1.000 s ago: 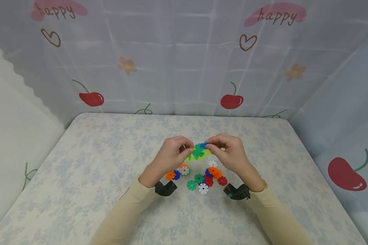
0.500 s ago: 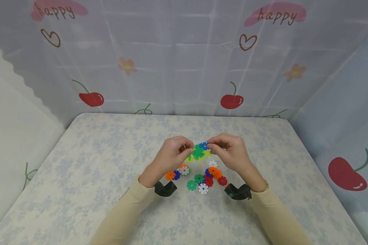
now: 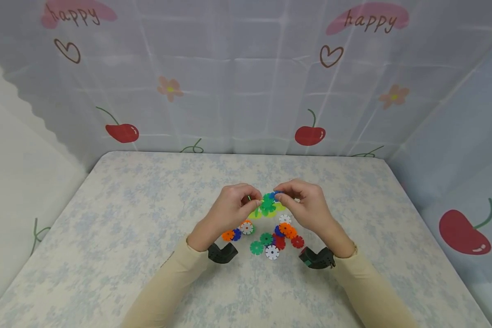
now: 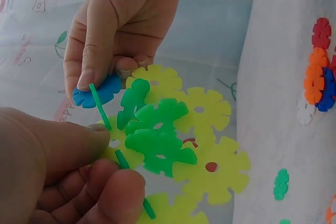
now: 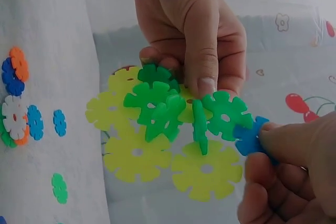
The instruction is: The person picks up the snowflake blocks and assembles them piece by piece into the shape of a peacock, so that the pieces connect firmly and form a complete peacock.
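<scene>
My left hand [image 3: 238, 205] pinches a yellow disc of a joined cluster of notched, flower-shaped plastic snowflake discs. Broad yellow discs [image 4: 220, 167] form its ring, and smaller green discs [image 5: 226, 115] stand up from them at several angles. Between thumb and fingers, my right hand [image 3: 305, 201] pinches a small blue snowflake disc [image 5: 249, 137]. The blue edge meets the outer green disc in the right wrist view, while my fingertips cover the rest of it. Both hands are close together, holding the pieces over the loose discs.
Loose snowflake discs lie on the patterned tablecloth [image 3: 106, 237] below the hands: orange [image 3: 228, 235] and white ones at left, green [image 3: 256, 248], white [image 3: 272, 252] and red [image 3: 297, 242] ones nearer the body. A printed curtain [image 3: 246, 105] hangs behind the table.
My left hand and the yellow-green cluster have shifted slightly right. After drawing back a little, my right hand has moved left again, covering more of the blue disc.
</scene>
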The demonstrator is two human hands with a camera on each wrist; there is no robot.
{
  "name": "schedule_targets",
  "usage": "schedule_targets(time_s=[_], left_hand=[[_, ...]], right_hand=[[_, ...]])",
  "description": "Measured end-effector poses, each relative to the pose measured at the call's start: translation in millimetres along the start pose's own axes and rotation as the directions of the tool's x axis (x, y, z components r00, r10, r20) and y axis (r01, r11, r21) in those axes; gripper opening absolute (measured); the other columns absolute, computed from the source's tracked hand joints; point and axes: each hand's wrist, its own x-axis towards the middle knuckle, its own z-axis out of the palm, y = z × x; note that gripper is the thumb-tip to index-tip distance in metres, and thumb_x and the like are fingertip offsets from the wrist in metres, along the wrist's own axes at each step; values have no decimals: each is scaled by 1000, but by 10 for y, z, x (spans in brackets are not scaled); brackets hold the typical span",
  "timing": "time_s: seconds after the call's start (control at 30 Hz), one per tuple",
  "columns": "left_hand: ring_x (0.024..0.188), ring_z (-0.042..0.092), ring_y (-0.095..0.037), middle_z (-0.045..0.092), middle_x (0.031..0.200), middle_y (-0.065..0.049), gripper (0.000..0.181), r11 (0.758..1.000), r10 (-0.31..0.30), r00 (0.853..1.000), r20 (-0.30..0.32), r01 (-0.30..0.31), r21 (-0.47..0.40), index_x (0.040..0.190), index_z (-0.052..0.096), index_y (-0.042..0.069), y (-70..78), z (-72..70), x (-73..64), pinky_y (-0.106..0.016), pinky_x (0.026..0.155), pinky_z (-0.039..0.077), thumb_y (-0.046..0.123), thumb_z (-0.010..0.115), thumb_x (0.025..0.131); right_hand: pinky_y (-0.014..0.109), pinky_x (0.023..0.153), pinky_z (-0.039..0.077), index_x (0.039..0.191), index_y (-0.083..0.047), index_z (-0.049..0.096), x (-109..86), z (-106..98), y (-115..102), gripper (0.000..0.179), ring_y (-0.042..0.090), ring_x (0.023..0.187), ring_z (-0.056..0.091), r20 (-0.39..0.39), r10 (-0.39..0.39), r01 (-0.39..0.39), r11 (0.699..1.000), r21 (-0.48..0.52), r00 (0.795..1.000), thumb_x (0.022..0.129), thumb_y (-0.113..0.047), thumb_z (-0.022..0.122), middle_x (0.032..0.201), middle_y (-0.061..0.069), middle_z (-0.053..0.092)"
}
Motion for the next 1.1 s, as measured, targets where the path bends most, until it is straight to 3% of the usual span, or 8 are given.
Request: schedule_targets(time_s=[0.13,0.2,0.37,0.57,0.83,1.1], left_hand=[[61,51,-9,71,89,-9,6,1000,-11,1000,-17,12,19,96,74,2,-14,0,5,-20,58,49,3,68,95],[60,50,-9,71,87,-9,6,1000,-17,999,-35,17,21,96,74,3,-26,4,4,-21,58,48,3,68,94],[58,49,-7,70,84,-7,6,999,-39,997,-62,40,14,95,75,3,-28,9,7,-20,56,46,4,69,94],[60,50,-9,70,85,-8,5,999,-40,997,-58,40,-12,95,74,3,0,-4,4,-21,56,48,3,69,94],[62,53,-9,72,88,-9,6,999,-20,1000,-18,19,-39,96,74,2,12,12,1,-21,58,50,3,69,94],[61,51,-10,71,88,-10,5,999,26,998,-50,-28,-42,96,73,1,23,51,-13,-20,57,49,2,69,94]], right_hand=[[7,68,50,95,5,71,-3,-101,16,12,8,66,59,-133,-30,25,999,-33,991,86,12,72,83,15,73],[7,66,50,97,7,70,-5,-154,15,13,6,66,59,-160,-23,22,1000,-8,987,87,14,69,83,17,70],[13,65,57,108,7,71,1,-182,-37,19,2,68,65,-35,52,-49,996,81,998,90,12,67,87,18,67],[16,67,58,108,3,69,14,-169,-76,20,5,68,66,33,110,-112,993,36,993,88,7,72,85,13,74],[17,69,57,105,1,77,30,-132,-63,22,14,72,65,69,-22,22,1000,4,997,85,9,74,94,12,77],[16,64,54,99,-1,79,12,-77,-72,25,13,65,61,31,-132,133,991,-17,991,78,13,78,84,9,77]])
